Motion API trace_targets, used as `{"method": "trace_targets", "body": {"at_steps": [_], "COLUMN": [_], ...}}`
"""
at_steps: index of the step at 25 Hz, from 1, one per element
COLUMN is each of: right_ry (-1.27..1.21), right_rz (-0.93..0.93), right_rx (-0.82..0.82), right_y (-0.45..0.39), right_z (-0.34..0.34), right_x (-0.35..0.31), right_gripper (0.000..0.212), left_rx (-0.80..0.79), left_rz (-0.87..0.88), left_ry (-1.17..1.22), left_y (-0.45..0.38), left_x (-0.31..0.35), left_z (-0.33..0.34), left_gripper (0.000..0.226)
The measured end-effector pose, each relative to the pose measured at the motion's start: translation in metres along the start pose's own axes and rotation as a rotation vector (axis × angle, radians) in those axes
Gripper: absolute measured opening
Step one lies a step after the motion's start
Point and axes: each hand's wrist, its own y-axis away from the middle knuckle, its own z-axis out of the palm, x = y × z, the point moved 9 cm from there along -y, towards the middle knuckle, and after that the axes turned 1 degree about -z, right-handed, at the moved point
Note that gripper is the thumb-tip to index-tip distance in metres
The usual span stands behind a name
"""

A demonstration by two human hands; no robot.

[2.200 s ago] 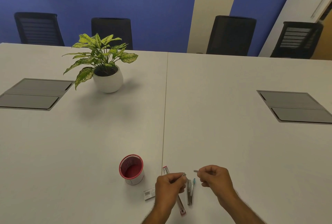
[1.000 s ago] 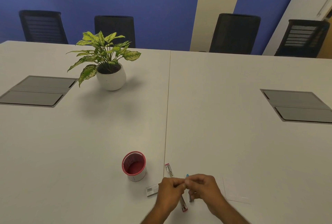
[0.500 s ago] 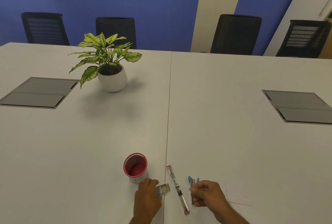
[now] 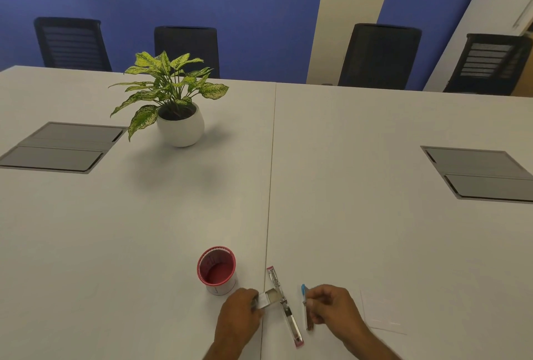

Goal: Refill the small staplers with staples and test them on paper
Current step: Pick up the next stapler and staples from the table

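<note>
**Two staplers lie open, and the staples are the weak point**

Two hands work low at the near edge of the table [image 4: 375,229]. The left hand [image 4: 239,317] has its fingers curled round a small staple box [image 4: 266,299], thumb and fingertips pinching its near end, with the open tray pointing right towards the pink stapler [image 4: 284,306]. That stapler lies unfolded flat on the table, its long axis running away from the person, and the box's open end sits just beside, perhaps touching, its middle. The right hand [image 4: 331,306] is curled over the blue stapler [image 4: 306,307], the fingertips pinching its upper arm; whether they also hold a strip of staples I cannot tell, since the knuckles hide it.

Risks, as I judge them: a staple strip is brittle, so a tight pinch or a skewed entry into the channel could snap it and scatter pieces. The box is light and open, so a nudge could tip it and spill its contents against the pink stapler. The blue stapler, held by one arm only, could pivot shut on a fingertip.

Further out, a red-rimmed cup [image 4: 217,270] stands just left of the left hand, and a sheet of paper [image 4: 380,313] lies right of the right hand, ready for testing. A potted plant [image 4: 173,100] stands well apart at the far side.
</note>
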Motion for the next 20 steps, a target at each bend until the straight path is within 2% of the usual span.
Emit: {"method": "trace_targets", "body": {"at_steps": [6, 12, 16, 20], "right_ry": [0.236, 0.439, 0.582, 0.663], "right_rz": [-0.151, -0.346, -0.384, -0.38], "right_rx": [0.014, 0.063, 0.042, 0.061], "right_y": [-0.003, 0.001, 0.007, 0.011], "right_z": [-0.006, -0.007, -0.003, -0.007], "right_x": [-0.035, -0.066, -0.076, -0.083], "right_gripper": [0.019, 0.02, 0.021, 0.013], "left_rx": [0.005, -0.009, 0.029, 0.044], "left_rz": [0.12, 0.237, 0.273, 0.286], "left_ry": [0.089, 0.143, 0.202, 0.225], "left_y": [-0.004, 0.003, 0.007, 0.007], "left_x": [0.033, 0.067, 0.083, 0.09], "left_z": [-0.001, 0.0, -0.005, -0.009], "left_gripper": [0.044, 0.043, 0.042, 0.04]}}
